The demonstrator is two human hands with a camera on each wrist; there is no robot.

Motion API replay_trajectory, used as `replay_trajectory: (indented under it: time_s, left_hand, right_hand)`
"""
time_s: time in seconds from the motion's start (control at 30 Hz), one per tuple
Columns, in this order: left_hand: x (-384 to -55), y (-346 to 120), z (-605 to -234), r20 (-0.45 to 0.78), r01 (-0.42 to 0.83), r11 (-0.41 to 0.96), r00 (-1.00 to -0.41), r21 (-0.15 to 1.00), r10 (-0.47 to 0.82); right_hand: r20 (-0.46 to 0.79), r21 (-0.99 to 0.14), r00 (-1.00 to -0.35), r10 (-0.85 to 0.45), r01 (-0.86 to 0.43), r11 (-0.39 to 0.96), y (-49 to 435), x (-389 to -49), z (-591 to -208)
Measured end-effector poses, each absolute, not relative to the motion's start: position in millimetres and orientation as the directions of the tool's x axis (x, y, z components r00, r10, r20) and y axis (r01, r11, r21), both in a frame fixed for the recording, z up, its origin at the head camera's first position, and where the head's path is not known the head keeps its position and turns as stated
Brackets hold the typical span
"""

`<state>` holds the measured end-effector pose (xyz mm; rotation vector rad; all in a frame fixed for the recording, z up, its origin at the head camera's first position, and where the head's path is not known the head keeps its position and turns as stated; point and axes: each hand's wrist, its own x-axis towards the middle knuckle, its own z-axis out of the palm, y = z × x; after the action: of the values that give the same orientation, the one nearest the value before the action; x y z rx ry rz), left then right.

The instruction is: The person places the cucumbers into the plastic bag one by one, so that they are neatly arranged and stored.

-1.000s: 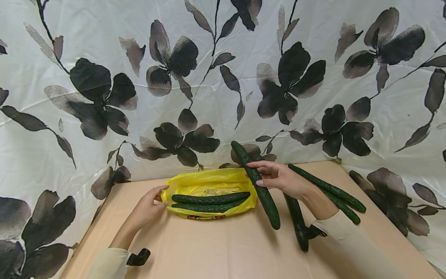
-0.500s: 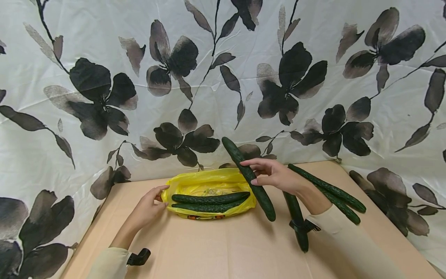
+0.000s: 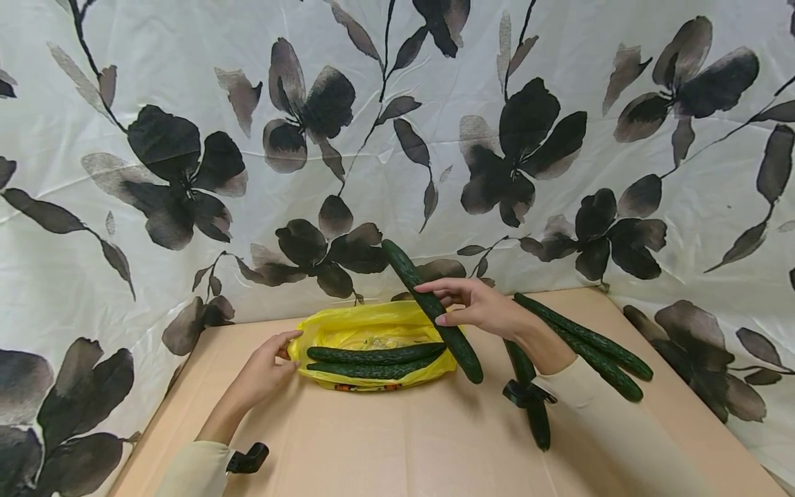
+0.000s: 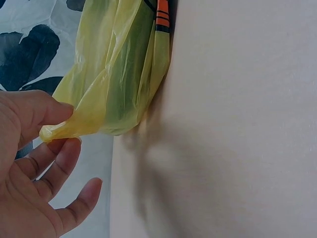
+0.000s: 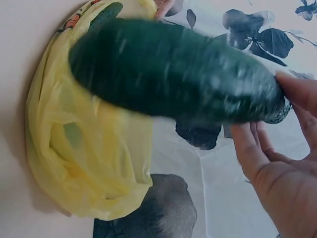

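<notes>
My right hand (image 3: pixel 481 310) holds a dark green cucumber (image 3: pixel 461 351) between thumb and fingers, tilted over the right end of a yellow plastic bag (image 3: pixel 373 314). In the right wrist view the held cucumber (image 5: pixel 173 74) is blurred and covers part of the bag (image 5: pixel 94 158). My left hand (image 3: pixel 267 369) pinches the bag's left end; in the left wrist view, thumb and fingertips grip a gathered yellow corner (image 4: pixel 64 130). Two cucumbers lie side by side inside the opened bag, the back one (image 3: pixel 375 355) above the front one (image 3: pixel 373 371).
On the right, two cucumbers (image 3: pixel 596 335) lie close together on the tan tabletop (image 3: pixel 373 449). One more cucumber (image 3: pixel 539 424) lies partly hidden beneath my right wrist and its black wrist camera (image 3: pixel 522 393). A floral cloth (image 3: pixel 397 159) hangs behind the table.
My right hand has carried the cucumber leftward and slightly up, over the bag's right end. My left hand has kept its grip on the bag in place.
</notes>
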<state>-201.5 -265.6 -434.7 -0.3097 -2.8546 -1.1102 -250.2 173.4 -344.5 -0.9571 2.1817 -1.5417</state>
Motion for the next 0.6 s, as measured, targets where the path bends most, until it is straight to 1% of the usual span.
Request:
replay_trajectory:
  time_s: [0.27, 0.6]
  left_hand:
    - [-202, -265, -435, 0.134, 0.211, 0.71, -0.977, 0.671, 0.164]
    - [-202, -265, -435, 0.135, 0.207, 0.72, -0.978, 0.663, 0.157]
  right_hand:
    - [0.136, -0.917, -0.724, -0.677, -0.35, 0.19, 164, -256, -344]
    - [0.184, -0.899, -0.671, -0.718, -0.41, 0.153, 151, -264, -344]
